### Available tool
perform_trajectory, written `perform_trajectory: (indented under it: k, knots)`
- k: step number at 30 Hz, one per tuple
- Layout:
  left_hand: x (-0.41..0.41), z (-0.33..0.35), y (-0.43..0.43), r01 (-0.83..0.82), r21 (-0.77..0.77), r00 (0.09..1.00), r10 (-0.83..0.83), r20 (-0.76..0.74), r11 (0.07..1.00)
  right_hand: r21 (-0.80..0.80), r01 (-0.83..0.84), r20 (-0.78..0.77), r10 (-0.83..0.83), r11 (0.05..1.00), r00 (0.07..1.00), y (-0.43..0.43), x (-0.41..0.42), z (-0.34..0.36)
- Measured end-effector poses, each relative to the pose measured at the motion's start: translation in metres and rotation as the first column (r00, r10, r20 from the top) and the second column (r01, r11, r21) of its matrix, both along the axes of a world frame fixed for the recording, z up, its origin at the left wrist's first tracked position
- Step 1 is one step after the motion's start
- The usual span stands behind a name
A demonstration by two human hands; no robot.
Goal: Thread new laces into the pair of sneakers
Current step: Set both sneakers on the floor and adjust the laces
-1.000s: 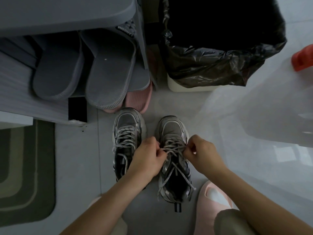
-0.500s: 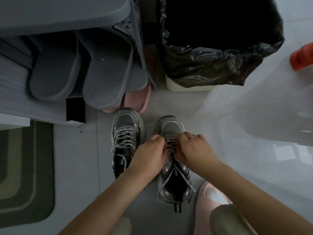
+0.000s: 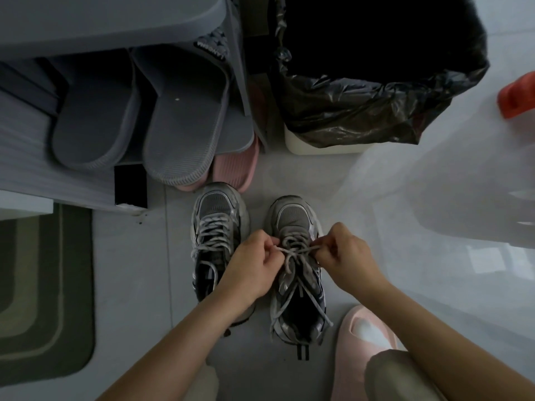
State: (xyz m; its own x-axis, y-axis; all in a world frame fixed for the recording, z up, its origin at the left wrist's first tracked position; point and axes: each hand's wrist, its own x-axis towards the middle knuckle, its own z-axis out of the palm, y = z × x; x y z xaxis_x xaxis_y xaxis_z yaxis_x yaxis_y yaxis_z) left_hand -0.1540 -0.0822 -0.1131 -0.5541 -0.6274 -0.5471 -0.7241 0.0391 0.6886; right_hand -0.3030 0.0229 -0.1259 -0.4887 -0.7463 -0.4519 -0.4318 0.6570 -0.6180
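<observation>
- Pair of grey sneakers on pale floor [image 3: 130, 270], side by side, toes to 12 o'clock, heels to 6.
- Worked sneaker [image 3: 293, 218] at frame centre, between both hands.
- Other sneaker [image 3: 215, 204] just beside it at 9 o'clock, laced across the tongue, heel end hidden under the left forearm.
- Left hand [image 3: 252, 270] over the gap between the two shoes, fingers curled, thumb and forefinger pinching one strand of the lace [image 3: 293, 250].
- Right hand [image 3: 346, 256] at 3 o'clock of the worked sneaker, fingers curled, pinching the other strand of the same lace.
- Strands stretched sideways toward 9 and 3 o'clock, crossing over the tongue between the hands.
- Loose lace ends trailing down both sides of the worked sneaker toward 6 o'clock.
- Shoe rack [image 3: 86, 24] at 10 to 11 o'clock, grey slippers [image 3: 185, 125] on its lower shelf.
- Pink slippers [image 3: 234, 166] poking out below, at 12 o'clock of the other sneaker.
- Bin [image 3: 318, 146] with black bag [image 3: 362, 111] at 1 o'clock.
- Green mat [image 3: 43, 285] at 8 o'clock.
- Red object [image 3: 518, 96] at 2 o'clock, cut off by the frame edge, cannot tell what.
- Single pink slipper [image 3: 347, 357] at 5 o'clock, next to a knee in beige trousers [image 3: 399, 377].
</observation>
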Motion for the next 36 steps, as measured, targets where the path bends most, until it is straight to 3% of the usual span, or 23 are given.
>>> perform_trajectory:
  k: [4,9,14,19,23,30,36]
  knots:
    - [0.003,0.000,0.000,-0.134,0.179,0.987,0.147,-0.060,0.975,0.010,0.013,0.024,-0.013,1.000,1.000,0.002,-0.001,0.001]
    - [-0.001,0.008,-0.002,-0.143,0.082,0.985,0.150,-0.088,0.986,-0.062,0.009,0.084,-0.004,0.998,0.996,0.001,0.000,0.018]
    - [-0.004,0.014,0.006,0.113,-0.191,0.992,-0.122,-0.034,0.975,0.018,-0.230,-0.016,0.231,0.973,0.973,-0.002,0.010,0.026]
    - [-0.012,0.016,0.006,0.257,-0.272,0.966,-0.237,0.105,0.927,0.150,-0.322,-0.157,0.344,0.935,0.926,-0.015,0.013,0.025]
    - [-0.011,0.014,0.006,0.262,-0.252,0.963,-0.238,0.124,0.931,0.049,-0.255,-0.078,0.258,0.966,0.963,-0.008,0.012,0.027]
    - [0.003,0.009,0.014,0.033,-0.025,0.999,-0.032,0.041,0.999,0.020,-0.041,0.002,0.040,0.999,0.999,0.003,0.012,0.022]
    - [-0.005,0.022,0.009,0.304,-0.233,0.952,-0.289,0.095,0.924,0.015,-0.206,0.013,0.206,0.978,0.978,0.001,0.010,0.026]
